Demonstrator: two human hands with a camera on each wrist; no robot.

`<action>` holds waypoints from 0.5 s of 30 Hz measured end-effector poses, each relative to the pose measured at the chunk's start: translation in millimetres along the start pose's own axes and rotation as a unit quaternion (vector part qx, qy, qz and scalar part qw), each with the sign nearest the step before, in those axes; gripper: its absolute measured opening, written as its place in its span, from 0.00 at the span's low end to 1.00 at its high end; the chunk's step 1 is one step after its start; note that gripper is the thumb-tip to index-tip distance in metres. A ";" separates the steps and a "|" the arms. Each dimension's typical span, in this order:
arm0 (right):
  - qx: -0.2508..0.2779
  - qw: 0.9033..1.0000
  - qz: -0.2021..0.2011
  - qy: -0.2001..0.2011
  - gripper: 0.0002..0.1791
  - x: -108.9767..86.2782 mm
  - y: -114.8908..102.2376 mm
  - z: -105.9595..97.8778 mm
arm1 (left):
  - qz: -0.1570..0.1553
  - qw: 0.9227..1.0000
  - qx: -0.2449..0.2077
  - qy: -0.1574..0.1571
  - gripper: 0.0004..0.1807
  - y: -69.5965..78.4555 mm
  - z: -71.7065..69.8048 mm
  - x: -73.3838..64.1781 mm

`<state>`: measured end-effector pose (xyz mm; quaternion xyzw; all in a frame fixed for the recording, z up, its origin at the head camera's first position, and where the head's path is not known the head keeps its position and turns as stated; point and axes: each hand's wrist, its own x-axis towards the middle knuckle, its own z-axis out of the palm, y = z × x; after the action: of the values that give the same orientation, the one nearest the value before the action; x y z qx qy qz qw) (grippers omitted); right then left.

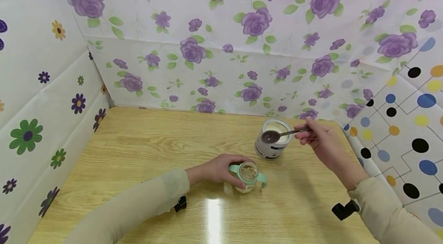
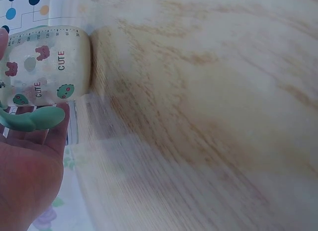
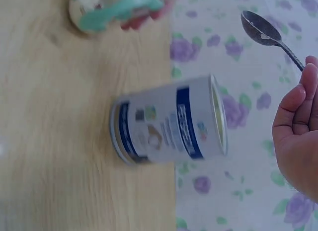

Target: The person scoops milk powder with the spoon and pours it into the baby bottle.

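Observation:
My left hand [image 1: 219, 169] grips a clear baby bottle [image 1: 248, 171] with mint-green handles, standing upright without a lid on the table. In the left wrist view the bottle [image 2: 47, 67] carries a measuring scale, small printed figures and the word CUTE, with a green handle [image 2: 37, 117] by the palm. My right hand [image 1: 327, 146] pinches the handle of a metal spoon [image 1: 271, 136]. Its bowl is above the mouth of an open tin [image 1: 268, 151] of pale powder. The right wrist view shows a little white residue on the spoon [image 3: 261, 28], apart from the tin [image 3: 159, 121].
The wood-patterned table [image 1: 149, 136] meets a floral sheet [image 1: 207, 63] at the back. A sheet with coloured dots [image 1: 415, 144] rises on the right, and a flowered one [image 1: 38, 113] on the left. The tin stands just behind and right of the bottle.

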<state>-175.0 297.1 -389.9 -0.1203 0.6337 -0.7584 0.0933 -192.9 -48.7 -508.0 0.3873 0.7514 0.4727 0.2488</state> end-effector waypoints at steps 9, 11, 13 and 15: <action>-0.056 0.996 0.019 0.069 0.25 15.0 14.0 -42.3 | 0.007 1.000 0.001 0.001 0.40 -0.7 0.8 0.2; -0.087 0.992 0.029 0.085 0.27 17.6 22.2 -47.4 | 0.006 1.000 0.000 0.000 0.40 -0.2 0.6 0.2; -0.119 0.987 0.042 0.096 0.30 20.2 30.2 -51.3 | 0.004 1.000 0.000 0.001 0.40 0.3 0.4 0.2; -0.147 0.983 0.052 0.100 0.32 22.3 36.8 -53.3 | 0.002 1.000 0.001 0.002 0.40 0.6 0.0 0.4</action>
<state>-212.7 333.9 -433.6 -0.0229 0.7500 -0.6592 0.0497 -192.8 -48.3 -507.5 0.3880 0.7514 0.4736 0.2461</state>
